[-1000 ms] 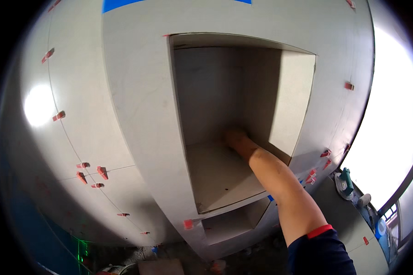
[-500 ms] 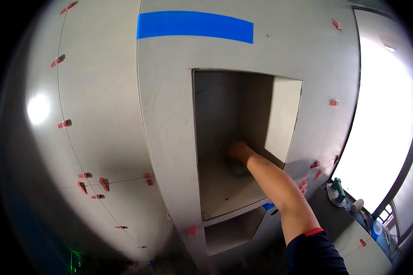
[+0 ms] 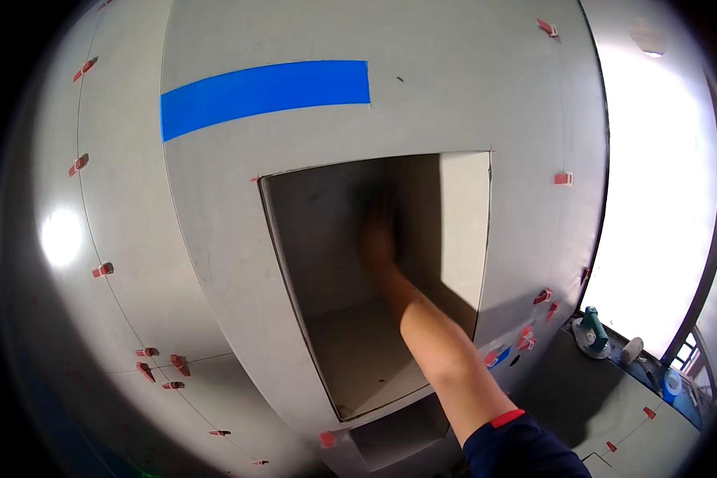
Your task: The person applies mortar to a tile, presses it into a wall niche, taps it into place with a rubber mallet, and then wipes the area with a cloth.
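Note:
My right hand (image 3: 379, 231) reaches deep into a tiled wall niche (image 3: 295, 342), up by its shadowed back wall near the right inner corner. The fingers are dim and smeared, closed about a dark, soft-looking lump whose kind I cannot make out. The forearm crosses the niche's lower right edge. Lit brightly, the right inner side wall (image 3: 464, 215) stands out from the dark interior. On the niche floor lies a small dark speck. My left hand is not in view.
Blue tape (image 3: 267, 99) crosses the tile above the niche. Red levelling clips (image 3: 102, 270) line the tile joints. A second opening (image 3: 398, 434) sits below. At right, a green-handled suction-cup tool (image 3: 593, 331) and a tape roll (image 3: 671, 385) lie on a ledge beside a bright window (image 3: 653, 199).
My right hand has risen from low in the niche, near its floor, to higher on the back wall. The view has shifted, so the niche appears lower and further left.

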Tool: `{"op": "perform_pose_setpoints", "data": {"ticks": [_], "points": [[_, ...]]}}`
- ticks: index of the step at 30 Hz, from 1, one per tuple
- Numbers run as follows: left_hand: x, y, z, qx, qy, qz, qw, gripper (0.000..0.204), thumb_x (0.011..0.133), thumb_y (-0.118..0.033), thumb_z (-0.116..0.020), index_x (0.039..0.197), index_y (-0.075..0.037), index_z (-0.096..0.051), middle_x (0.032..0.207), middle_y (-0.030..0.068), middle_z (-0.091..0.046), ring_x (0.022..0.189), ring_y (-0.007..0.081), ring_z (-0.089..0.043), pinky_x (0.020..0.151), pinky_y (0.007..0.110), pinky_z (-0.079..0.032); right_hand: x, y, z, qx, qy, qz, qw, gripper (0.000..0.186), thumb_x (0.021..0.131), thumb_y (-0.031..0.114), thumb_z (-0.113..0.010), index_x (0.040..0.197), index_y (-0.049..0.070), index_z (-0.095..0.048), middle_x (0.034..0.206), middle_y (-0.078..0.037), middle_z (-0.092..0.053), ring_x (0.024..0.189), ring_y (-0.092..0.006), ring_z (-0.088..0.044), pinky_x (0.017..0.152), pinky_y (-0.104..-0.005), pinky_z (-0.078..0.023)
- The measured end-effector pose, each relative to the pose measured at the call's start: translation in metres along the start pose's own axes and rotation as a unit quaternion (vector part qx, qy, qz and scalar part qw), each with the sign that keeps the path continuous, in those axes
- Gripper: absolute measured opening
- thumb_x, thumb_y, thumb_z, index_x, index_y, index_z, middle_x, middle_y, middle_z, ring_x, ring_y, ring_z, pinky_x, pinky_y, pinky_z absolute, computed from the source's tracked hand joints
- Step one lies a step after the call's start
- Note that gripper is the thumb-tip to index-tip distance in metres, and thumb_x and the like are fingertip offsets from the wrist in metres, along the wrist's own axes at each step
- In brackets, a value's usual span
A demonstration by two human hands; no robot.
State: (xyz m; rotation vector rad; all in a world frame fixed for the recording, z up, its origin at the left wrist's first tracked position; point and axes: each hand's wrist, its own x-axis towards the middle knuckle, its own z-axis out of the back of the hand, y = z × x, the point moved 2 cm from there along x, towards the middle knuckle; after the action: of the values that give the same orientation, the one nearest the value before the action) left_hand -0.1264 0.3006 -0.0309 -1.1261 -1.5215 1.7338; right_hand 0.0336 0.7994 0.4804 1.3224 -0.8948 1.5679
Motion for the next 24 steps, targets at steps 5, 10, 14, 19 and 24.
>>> {"op": "perform_pose_setpoints", "data": {"ticks": [5,10,14,19,24], "points": [[0.001,0.007,0.002,-0.005,0.001,0.000,1.000,0.048,0.101,-0.041,-0.045,0.127,-0.003,-0.059,0.125,0.0179,-0.061,0.119,0.0282,-0.056,0.104,0.040,-0.040,-0.029,0.006,0.000,0.242,0.036,-0.139,0.960,0.054,0.088,0.003,-0.045,0.140,-0.007,-0.038,0.140,-0.027,-0.043,0.130,-0.0421,-0.042,0.111,-0.0444,-0.035],[-0.002,0.012,0.005,-0.002,-0.011,0.001,1.000,0.049,0.100,-0.042,-0.046,0.127,-0.003,-0.059,0.125,0.0180,-0.061,0.118,0.0286,-0.056,0.104,0.040,-0.040,0.056,0.004,0.016,0.266,0.014,-0.135,0.954,0.050,0.095,0.013,-0.045,0.140,-0.007,-0.039,0.141,-0.028,-0.042,0.130,-0.0400,-0.043,0.110,-0.0415,-0.035],[0.000,0.011,0.004,-0.001,-0.010,0.008,1.000,0.049,0.100,-0.042,-0.046,0.127,-0.003,-0.059,0.125,0.0181,-0.061,0.118,0.0289,-0.056,0.103,0.040,-0.041,0.074,-0.016,0.002,0.229,0.023,-0.138,0.963,0.046,0.094,0.016,-0.049,0.136,-0.005,-0.044,0.133,-0.028,-0.049,0.121,-0.0416,-0.049,0.105,-0.0426,-0.041],[-0.007,0.020,0.018,-0.003,-0.038,0.015,0.999,0.050,0.100,-0.043,-0.047,0.127,-0.003,-0.059,0.125,0.0183,-0.061,0.118,0.0293,-0.056,0.103,0.040,-0.041,-0.012,0.014,0.007,0.358,-0.050,-0.198,0.911,0.042,0.096,0.016,-0.048,0.134,-0.003,-0.047,0.127,-0.026,-0.055,0.114,-0.0401,-0.055,0.100,-0.0412,-0.045],[-0.004,0.023,0.017,-0.001,-0.034,0.018,0.999,0.050,0.099,-0.044,-0.047,0.127,-0.003,-0.059,0.125,0.0185,-0.061,0.117,0.0296,-0.056,0.102,0.041,-0.041,0.054,0.023,-0.002,-0.052,0.186,-0.110,0.975,0.046,0.097,0.021,-0.044,0.137,-0.001,-0.046,0.139,-0.022,-0.046,0.129,-0.0338,-0.045,0.108,-0.0430,-0.037]]}}
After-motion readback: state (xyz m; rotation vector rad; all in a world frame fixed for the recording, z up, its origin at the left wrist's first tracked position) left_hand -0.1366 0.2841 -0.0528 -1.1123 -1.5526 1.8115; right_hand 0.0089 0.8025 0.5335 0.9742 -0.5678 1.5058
